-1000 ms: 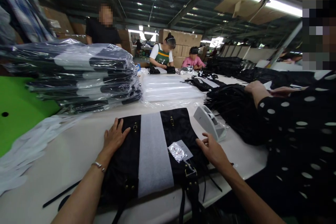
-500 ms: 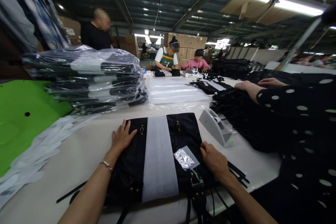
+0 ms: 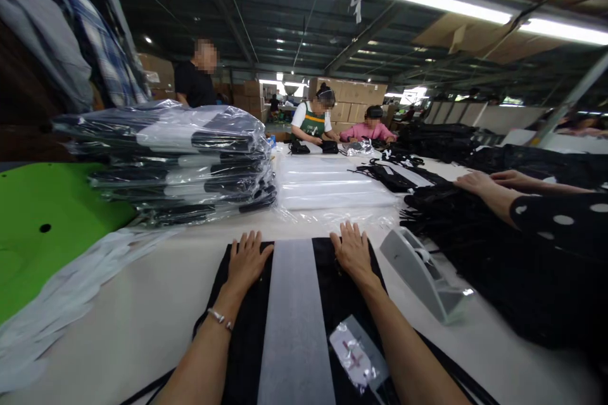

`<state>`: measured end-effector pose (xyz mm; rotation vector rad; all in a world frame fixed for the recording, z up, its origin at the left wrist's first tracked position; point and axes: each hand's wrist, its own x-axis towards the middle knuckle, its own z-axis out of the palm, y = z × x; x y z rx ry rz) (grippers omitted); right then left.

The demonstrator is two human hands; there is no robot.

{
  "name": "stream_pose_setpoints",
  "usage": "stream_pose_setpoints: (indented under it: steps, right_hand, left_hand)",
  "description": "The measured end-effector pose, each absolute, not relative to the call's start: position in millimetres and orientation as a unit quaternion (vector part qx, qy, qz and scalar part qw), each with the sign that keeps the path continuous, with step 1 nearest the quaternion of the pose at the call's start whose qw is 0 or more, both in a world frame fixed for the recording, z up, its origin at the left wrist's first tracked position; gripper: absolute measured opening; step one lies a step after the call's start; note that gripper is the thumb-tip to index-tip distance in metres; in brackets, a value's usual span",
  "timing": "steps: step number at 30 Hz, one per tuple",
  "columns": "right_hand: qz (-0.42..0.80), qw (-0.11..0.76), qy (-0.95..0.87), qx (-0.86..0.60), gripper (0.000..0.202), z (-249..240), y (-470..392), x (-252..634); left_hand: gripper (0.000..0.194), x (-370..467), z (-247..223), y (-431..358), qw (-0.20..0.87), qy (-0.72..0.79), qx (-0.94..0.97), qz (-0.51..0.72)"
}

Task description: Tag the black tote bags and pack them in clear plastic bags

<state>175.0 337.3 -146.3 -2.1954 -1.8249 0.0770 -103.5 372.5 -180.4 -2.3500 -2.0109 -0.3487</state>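
Observation:
A folded black cloth item (image 3: 244,348) lies flat on the table in front of me, with a white paper band (image 3: 295,323) running lengthwise down its middle. My left hand (image 3: 247,261) rests open on its far left corner, fingers spread and pointing away. On the far right corner my right hand (image 3: 353,254) presses flat, fingers also spread. A small clear packet with a tag (image 3: 356,351) lies on the cloth beside my right forearm. The buckles are mostly hidden under my hands, and the near end runs out of view.
A grey tape dispenser (image 3: 422,272) stands right of the cloth. Clear plastic bags (image 3: 332,183) lie beyond it, with a stack of bagged black goods (image 3: 180,158) to their left. At right, a co-worker's hands (image 3: 479,183) rest on a black pile (image 3: 441,221). Other people work farther back.
My right hand has moved from the cloth's right edge up to its far right corner and opened flat. My left hand has shifted slightly along the far edge. The view has tilted up.

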Motion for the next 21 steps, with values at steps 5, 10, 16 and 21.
stream_pose_setpoints:
  steps: [5, 10, 16, 21]
  right_hand:
    - [0.049, 0.032, -0.647, -0.760, 0.046, -184.3, 348.7, 204.6]
    - [0.036, 0.027, -0.639, -0.768, 0.052, -187.1, 351.4, 204.0]
    - [0.035, 0.032, -0.644, -0.763, 0.054, -193.3, 353.8, 207.6]
    - [0.030, 0.047, -0.648, -0.759, 0.058, -192.8, 360.6, 209.2]
  left_hand:
    - [0.057, -118.2, -210.0, 387.8, 0.019, -0.637, -0.766, -0.081]
    - [0.048, -124.1, -211.0, 391.7, 0.025, -0.608, -0.790, -0.074]
    - [0.051, -129.2, -221.6, 393.3, 0.056, -0.595, -0.797, -0.086]
    - [0.052, -140.7, -215.9, 395.7, 0.061, -0.596, -0.797, -0.075]
